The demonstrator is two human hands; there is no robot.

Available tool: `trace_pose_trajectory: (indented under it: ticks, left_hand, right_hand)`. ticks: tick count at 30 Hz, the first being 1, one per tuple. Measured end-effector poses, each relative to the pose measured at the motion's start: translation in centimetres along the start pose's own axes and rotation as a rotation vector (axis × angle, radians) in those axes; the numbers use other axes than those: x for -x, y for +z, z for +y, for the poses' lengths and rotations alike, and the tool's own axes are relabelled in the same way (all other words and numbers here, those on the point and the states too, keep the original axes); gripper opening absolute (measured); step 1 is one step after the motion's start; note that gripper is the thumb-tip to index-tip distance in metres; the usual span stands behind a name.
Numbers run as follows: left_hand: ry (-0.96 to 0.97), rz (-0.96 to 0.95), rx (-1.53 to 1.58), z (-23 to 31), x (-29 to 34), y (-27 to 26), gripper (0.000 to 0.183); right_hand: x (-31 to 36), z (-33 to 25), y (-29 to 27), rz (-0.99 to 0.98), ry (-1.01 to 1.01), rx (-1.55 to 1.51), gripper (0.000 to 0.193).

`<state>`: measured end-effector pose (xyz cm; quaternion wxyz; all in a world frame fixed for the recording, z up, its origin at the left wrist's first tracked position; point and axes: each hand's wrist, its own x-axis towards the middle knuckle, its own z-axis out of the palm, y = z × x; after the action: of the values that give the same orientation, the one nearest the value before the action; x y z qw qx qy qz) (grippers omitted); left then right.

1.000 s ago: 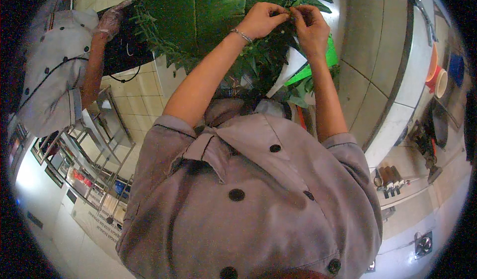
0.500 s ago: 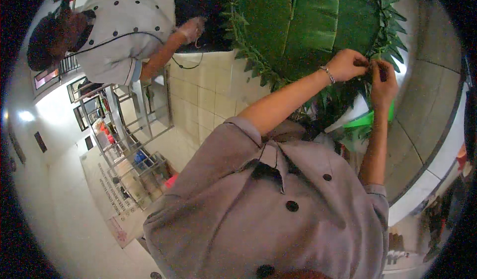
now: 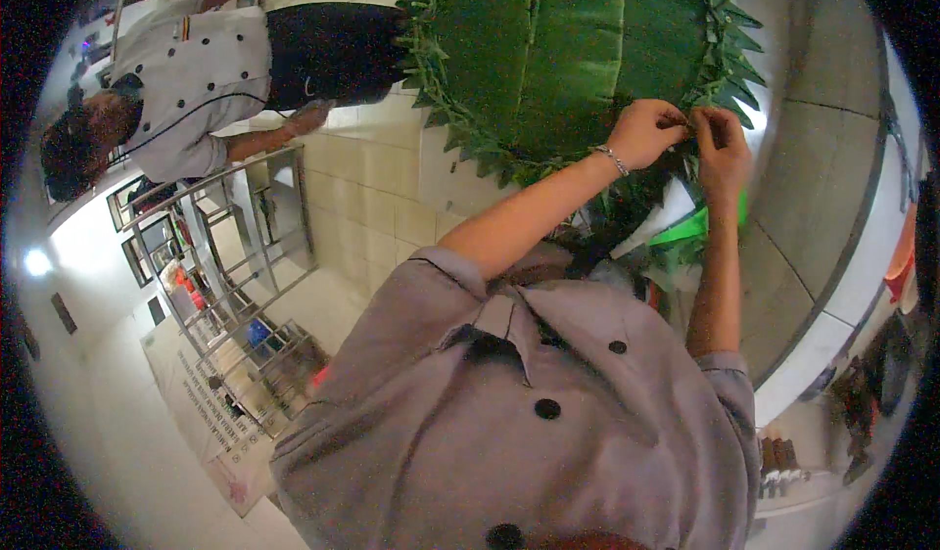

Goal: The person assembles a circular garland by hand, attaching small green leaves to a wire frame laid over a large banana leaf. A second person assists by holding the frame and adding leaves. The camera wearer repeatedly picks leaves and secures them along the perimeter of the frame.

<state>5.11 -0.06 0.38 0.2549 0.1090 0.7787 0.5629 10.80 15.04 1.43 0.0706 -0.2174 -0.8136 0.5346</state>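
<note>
Leaf-fringed round tray (image 3: 578, 51): both hands, left hand (image 3: 641, 134) and right hand (image 3: 723, 149), pinch its pointed edge, apparently; a tug could tear the folds.

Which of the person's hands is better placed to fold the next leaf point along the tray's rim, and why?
Probably the left hand: it lies on the leaf fringe toward the unworked rim, while the right hand pinches the current point.

The upper part of the round leaf-covered tray (image 3: 578, 51) is cut off by the top edge. Whatever the left hand (image 3: 646, 131) and right hand (image 3: 723, 147) pinch at its pointed rim is too small to make out, covered by the fingers. The co-worker (image 3: 186, 70) at upper left is partly cropped by the dark rim, one hand blurred behind the tray
</note>
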Motion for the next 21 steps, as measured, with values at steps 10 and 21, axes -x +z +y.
trace_pose_trajectory:
  ticks: [10, 21]
  left_hand:
    - [0.000, 0.094, -0.220, 1.1, 0.9, 0.8, 0.028]
    - [0.033, 0.162, -0.138, -0.5, 1.5, 1.4, 0.023]
  right_hand:
    - [0.2, -0.1, -0.2, 0.024, 0.021, -0.142, 0.026]
    - [-0.1, -0.7, -0.4, 0.041, 0.031, 0.051, 0.027]
